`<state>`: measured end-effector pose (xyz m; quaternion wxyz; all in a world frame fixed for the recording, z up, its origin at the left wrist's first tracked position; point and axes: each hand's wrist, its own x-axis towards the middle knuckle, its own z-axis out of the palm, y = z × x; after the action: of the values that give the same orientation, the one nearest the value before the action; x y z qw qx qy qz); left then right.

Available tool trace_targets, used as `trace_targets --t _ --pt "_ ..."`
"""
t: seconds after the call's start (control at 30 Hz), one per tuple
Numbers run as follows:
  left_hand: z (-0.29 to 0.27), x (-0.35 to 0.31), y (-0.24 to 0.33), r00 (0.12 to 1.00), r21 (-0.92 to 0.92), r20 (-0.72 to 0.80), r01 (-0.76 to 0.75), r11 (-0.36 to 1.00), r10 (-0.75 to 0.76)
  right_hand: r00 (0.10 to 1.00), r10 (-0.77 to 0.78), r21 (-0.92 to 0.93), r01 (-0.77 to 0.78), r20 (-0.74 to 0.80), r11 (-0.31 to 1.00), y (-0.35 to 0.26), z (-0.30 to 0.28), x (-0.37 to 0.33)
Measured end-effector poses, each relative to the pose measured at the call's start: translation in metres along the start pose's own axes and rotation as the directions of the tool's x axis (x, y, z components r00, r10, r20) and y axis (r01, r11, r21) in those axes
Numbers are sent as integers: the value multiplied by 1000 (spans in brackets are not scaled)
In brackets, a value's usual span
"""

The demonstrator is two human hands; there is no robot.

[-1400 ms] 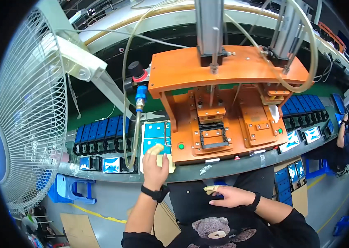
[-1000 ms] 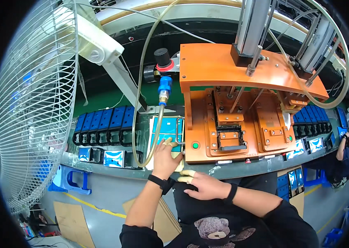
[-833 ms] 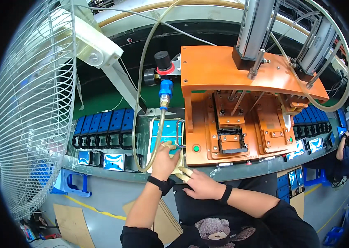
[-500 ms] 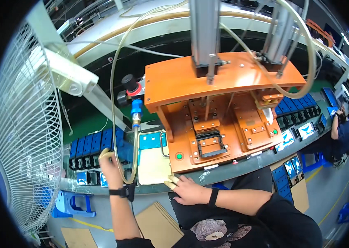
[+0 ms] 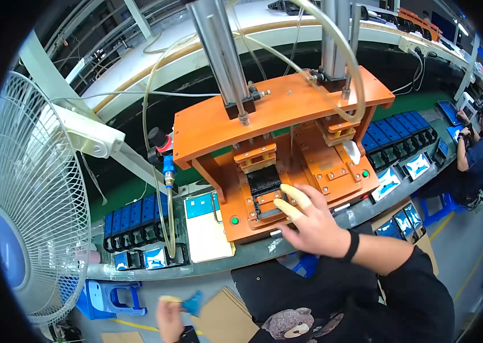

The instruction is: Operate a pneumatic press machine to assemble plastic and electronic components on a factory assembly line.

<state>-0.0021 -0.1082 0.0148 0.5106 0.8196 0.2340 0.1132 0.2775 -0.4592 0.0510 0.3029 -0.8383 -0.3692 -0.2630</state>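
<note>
My left hand [image 5: 170, 320], low in the picture and blurred, pinches a small blue piece of film [image 5: 193, 303] between its fingertips. Over the orange press [image 5: 287, 100] reaches my right hand [image 5: 317, 227], fingers stretched out and thumb apart. Its two foremost fingers wear yellow finger cots and their tips are at the right side of a black plastic frame [image 5: 263, 182]. That frame sits in the left fixture of the press, beneath a raised orange block [image 5: 254, 155]. Whether the fingertips touch the frame I cannot tell.
A white caged fan [image 5: 38, 194] stands at the left. Black cases with blue tops [image 5: 133, 223] line the bench left of the press, and more [image 5: 401, 132] stand to its right. A clear hose [image 5: 358, 74] loops above. Another person [image 5: 481, 154] works at far right.
My left hand has moved from the left row of cases down toward me, with the blue film. My right hand has gone from the bench edge up to the press fixture. The view has shifted.
</note>
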Motion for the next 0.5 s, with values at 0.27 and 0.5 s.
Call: trace_targets --t 0.27,0.5 --pt "136 92 102 902 -25 297 -320 947 313 945 -289 61 301 -154 952 24 -32 40" --pt "205 203 165 720 239 291 -693 680 631 936 273 460 -146 -222 876 43 -181 -67"
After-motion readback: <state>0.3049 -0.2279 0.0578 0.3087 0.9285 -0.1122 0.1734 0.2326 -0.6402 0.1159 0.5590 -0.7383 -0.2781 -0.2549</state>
